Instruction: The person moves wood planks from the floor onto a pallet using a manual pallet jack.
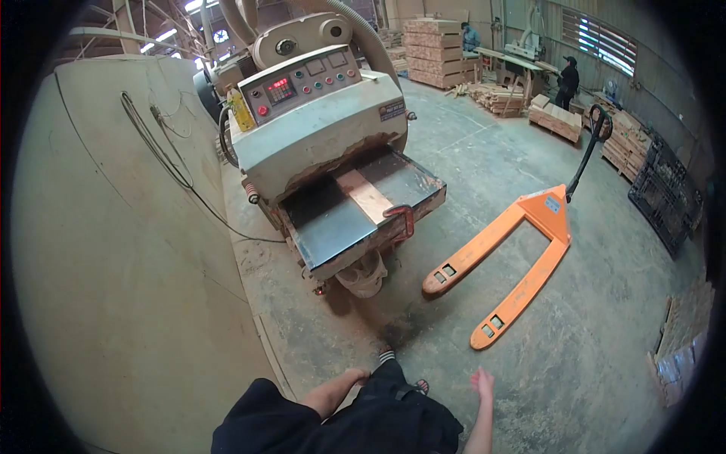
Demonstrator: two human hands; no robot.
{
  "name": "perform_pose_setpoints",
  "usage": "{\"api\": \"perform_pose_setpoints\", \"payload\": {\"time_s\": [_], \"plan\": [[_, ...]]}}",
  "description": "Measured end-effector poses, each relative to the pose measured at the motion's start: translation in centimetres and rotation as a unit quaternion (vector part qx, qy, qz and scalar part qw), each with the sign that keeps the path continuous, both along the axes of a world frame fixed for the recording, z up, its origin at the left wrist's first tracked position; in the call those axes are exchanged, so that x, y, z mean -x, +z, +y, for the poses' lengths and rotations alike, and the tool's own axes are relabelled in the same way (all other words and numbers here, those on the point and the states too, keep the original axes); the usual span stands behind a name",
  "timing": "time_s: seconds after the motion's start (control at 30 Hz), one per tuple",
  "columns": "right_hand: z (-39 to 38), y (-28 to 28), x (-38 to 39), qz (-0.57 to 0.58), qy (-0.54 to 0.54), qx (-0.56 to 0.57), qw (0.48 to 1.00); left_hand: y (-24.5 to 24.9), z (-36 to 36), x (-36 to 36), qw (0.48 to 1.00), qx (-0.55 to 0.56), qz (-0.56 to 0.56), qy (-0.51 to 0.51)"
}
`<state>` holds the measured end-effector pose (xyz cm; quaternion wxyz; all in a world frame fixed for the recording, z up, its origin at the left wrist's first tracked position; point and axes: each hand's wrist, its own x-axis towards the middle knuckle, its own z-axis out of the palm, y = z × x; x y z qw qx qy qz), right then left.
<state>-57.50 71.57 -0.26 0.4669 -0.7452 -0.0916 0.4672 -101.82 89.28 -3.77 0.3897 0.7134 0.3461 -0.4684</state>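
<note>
My left hand (355,375) hangs low beside my dark-clothed leg; its fingers are too small and partly hidden to make out. Off to the right, my right hand (482,380) is held away from my body with its fingers curled in and nothing seen in them. Both hands are apart from the large woodworking machine (318,125) ahead. On its metal infeed table (324,227) lies a pale wooden board (366,197). A red clamp (401,221) grips the table's front edge at the board's near end.
An orange pallet jack (556,216) stands on the floor to the right, forks toward me. A big pale panel (128,250) with a hanging cable fills the left. Stacked lumber (433,51), a black plastic pallet (665,197) and two people stand farther back. A sack (363,276) sits under the table.
</note>
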Motion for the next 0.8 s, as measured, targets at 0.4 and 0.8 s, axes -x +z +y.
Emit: {"api": "perform_pose_setpoints", "payload": {"time_s": [0.4,0.8], "plan": [[-8.5,18.4,3.0,-0.169,0.518,0.073,0.836,16.1,-1.6,0.0,0.928,-0.213,-0.304,0.018],[-13.1,26.3,10.8,-0.773,0.483,-0.087,0.403,35.2,-6.5,-1.0,0.843,-0.019,-0.529,-0.09]]}}
